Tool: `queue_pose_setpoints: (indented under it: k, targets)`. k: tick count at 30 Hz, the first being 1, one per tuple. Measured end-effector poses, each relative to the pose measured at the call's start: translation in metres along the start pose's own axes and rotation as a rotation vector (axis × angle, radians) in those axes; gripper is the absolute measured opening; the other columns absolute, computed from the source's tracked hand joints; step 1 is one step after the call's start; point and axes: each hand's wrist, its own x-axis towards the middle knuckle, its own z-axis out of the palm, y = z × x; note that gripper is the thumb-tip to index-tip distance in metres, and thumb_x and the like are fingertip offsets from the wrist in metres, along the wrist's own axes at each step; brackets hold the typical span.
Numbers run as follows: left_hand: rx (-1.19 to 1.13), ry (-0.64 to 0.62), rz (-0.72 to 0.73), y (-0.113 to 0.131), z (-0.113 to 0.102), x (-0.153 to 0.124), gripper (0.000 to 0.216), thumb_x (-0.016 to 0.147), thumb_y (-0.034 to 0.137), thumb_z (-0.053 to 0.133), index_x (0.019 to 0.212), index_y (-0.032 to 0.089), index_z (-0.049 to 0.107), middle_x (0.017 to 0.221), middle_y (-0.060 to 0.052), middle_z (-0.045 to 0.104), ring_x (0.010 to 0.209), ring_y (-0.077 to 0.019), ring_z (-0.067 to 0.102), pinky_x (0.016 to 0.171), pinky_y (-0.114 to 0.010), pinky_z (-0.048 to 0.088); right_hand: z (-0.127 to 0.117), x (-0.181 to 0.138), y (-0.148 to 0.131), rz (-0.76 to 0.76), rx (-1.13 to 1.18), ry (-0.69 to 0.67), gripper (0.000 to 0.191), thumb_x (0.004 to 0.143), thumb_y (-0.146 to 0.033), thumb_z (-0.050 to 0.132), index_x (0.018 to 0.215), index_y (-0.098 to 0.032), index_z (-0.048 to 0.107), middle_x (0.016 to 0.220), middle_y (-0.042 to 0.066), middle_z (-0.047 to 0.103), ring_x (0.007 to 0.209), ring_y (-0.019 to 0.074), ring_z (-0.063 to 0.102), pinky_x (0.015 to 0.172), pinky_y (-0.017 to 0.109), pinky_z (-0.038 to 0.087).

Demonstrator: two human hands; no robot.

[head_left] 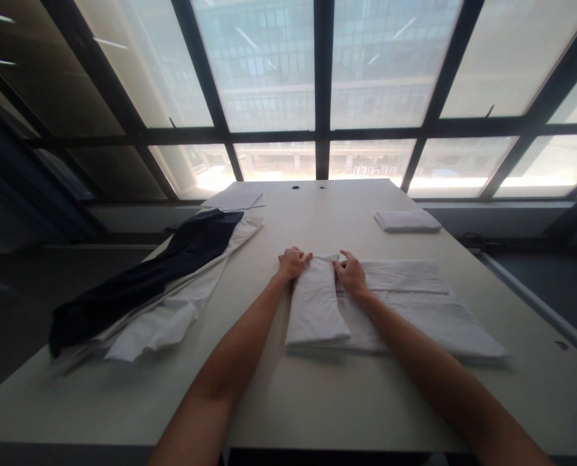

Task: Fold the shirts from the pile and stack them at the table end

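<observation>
A white garment [409, 317] lies in a long flat strip across the table, its left end turned over to the right as a flap [317, 310]. My left hand [295, 262] is closed at the far left corner of that flap, thumb towards the cloth. At the flap's far right corner, my right hand [351, 275] pinches the fabric between thumb and fingers, its index finger partly raised. The right forearm passes over the rest of the garment and hides part of it. Exactly what kind of garment it is cannot be made out.
Dark navy trousers [171, 259] and white clothes [164, 323] lie in a loose pile on the left of the white table [278, 414]. A folded white cloth [407, 221] sits at the back right. Paper sheets [234, 200] rest at the far left, before large windows.
</observation>
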Motion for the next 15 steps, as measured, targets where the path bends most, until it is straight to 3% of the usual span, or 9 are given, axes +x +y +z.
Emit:
queue_pose_setpoints:
  k: [4,7,9,12,15]
  targets:
    - [0.01,0.078,-0.008,0.004,-0.001,-0.011,0.036,0.099,0.047,0.051,0.102,0.019,0.073,0.122,-0.012,0.066,0.119,-0.0281,0.056,0.099,-0.04,0.042,-0.003,-0.004,-0.005,-0.014,-0.062,-0.014,0.055,0.089,-0.031,0.063,0.142,-0.018,0.056,0.087,0.004,0.076,0.088,0.0219,0.07,0.082,0.03,0.049]
    - [0.029,0.155,0.141,0.016,0.002,-0.027,0.038,0.101,0.038,0.047,0.132,0.019,0.061,0.139,-0.013,0.059,0.13,-0.0272,0.051,0.112,-0.047,0.034,-0.005,-0.005,-0.006,-0.018,-0.031,-0.021,0.057,0.087,-0.027,0.064,0.143,-0.017,0.055,0.085,0.004,0.077,0.086,0.0219,0.07,0.08,0.029,0.05]
    - [0.062,0.119,0.279,0.027,0.007,-0.041,0.045,0.103,0.037,0.043,0.144,0.019,0.05,0.15,-0.013,0.051,0.141,-0.0275,0.043,0.119,-0.053,0.024,-0.006,-0.004,-0.005,-0.037,-0.012,-0.036,0.058,0.087,-0.026,0.063,0.143,-0.015,0.055,0.083,0.004,0.077,0.084,0.0217,0.07,0.08,0.03,0.05]
    - [0.108,0.009,0.396,0.042,0.013,-0.058,0.05,0.106,0.041,0.036,0.151,0.02,0.042,0.159,-0.014,0.041,0.149,-0.0298,0.031,0.121,-0.06,0.015,-0.008,-0.001,-0.003,-0.068,0.006,-0.078,0.055,0.088,-0.027,0.062,0.141,-0.015,0.057,0.079,0.003,0.076,0.08,0.0204,0.07,0.08,0.03,0.051]
    - [0.105,0.027,0.37,0.055,0.011,-0.068,0.047,0.106,0.04,0.035,0.145,0.017,0.049,0.154,-0.016,0.046,0.145,-0.0299,0.038,0.119,-0.056,0.022,-0.011,0.003,0.001,-0.089,0.047,-0.125,0.052,0.087,-0.023,0.059,0.139,-0.015,0.058,0.076,0.002,0.075,0.075,0.0182,0.069,0.077,0.028,0.052]
